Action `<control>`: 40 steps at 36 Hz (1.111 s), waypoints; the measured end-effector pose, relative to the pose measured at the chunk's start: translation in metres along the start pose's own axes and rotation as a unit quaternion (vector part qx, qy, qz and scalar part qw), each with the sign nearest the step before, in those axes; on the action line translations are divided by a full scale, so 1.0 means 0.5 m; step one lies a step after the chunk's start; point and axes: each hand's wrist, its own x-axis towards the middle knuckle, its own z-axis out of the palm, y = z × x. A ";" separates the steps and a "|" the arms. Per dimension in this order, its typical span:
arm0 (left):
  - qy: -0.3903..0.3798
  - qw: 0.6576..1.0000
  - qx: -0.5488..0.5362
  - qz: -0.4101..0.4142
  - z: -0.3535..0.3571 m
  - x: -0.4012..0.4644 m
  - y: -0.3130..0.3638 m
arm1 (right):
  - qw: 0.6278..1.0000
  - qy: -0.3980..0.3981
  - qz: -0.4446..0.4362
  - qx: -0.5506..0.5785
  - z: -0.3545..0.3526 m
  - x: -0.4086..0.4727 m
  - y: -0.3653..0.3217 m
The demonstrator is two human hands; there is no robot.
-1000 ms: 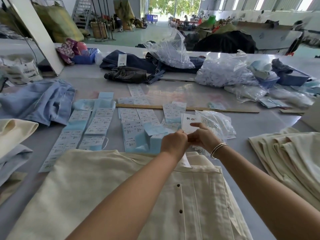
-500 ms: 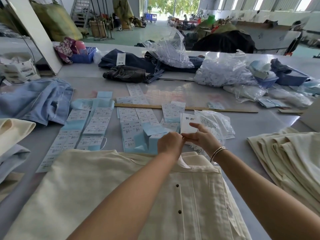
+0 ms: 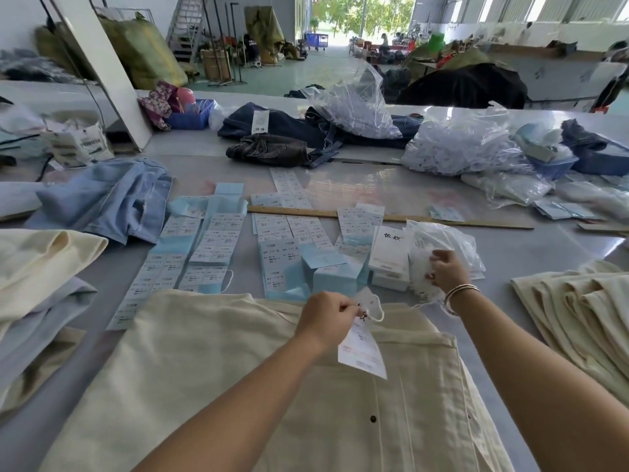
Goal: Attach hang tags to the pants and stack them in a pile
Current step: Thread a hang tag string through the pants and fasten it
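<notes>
1. Cream pants (image 3: 238,386) lie flat right in front of the person, waistband toward the far side. Probably laid that way so the waist is within reach for tagging.
2. Left hand (image 3: 326,316) is curled tight, pinching a white hang tag (image 3: 362,352) by its top. The tag hangs over the waistband with its string loop (image 3: 376,310) sticking up; looks ready for attaching, not yet fixed as far as I can tell.
3. Right hand (image 3: 447,270), bangle on the wrist, has fingers curled into the small plastic bag (image 3: 442,247) of white pieces, gripping some. Exactly what they are is too blurry to tell; likely strings or fasteners.
4. Folded cream stack (image 3: 578,308) sits at the right, just beside the working pants. That looks like the finished pile, kept close for a short drop.
5. Label sheets (image 3: 204,247) and a stack of tag cards (image 3: 391,253) are spread just beyond the waistband, in easy reach.
6. Wooden ruler (image 3: 391,218) lies across behind them.
7. Farther back: blue garment (image 3: 112,199) at left, dark jeans (image 3: 282,131), big clear bags (image 3: 459,144).
</notes>
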 end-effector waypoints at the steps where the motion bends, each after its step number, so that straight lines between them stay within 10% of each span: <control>1: 0.000 1.000 -0.006 -0.006 -0.005 -0.008 -0.009 | 1.000 -0.001 -0.001 -0.022 -0.009 0.004 0.004; 9: 0.031 0.998 -0.049 -0.019 -0.044 -0.041 -0.061 | 0.941 0.111 -0.194 -0.255 0.005 -0.140 -0.029; 14: 0.044 0.996 -0.069 0.025 -0.058 -0.068 -0.063 | 0.946 -0.070 -0.167 -0.270 0.074 -0.275 -0.021; 18: 0.048 0.996 -0.058 0.055 -0.066 -0.094 -0.071 | 0.968 -0.226 0.082 -0.068 0.118 -0.307 -0.023; 24: 0.046 0.993 -0.098 0.042 -0.073 -0.117 -0.088 | 0.899 -0.220 0.257 0.276 0.167 -0.317 -0.018; 32: -0.044 0.963 -0.254 -0.079 -0.087 -0.147 -0.117 | 0.791 -0.105 0.185 0.573 0.137 -0.290 -0.018; 40: 0.008 0.932 -0.338 -0.128 -0.060 -0.150 -0.115 | 0.881 -0.184 0.122 0.420 0.155 -0.328 0.023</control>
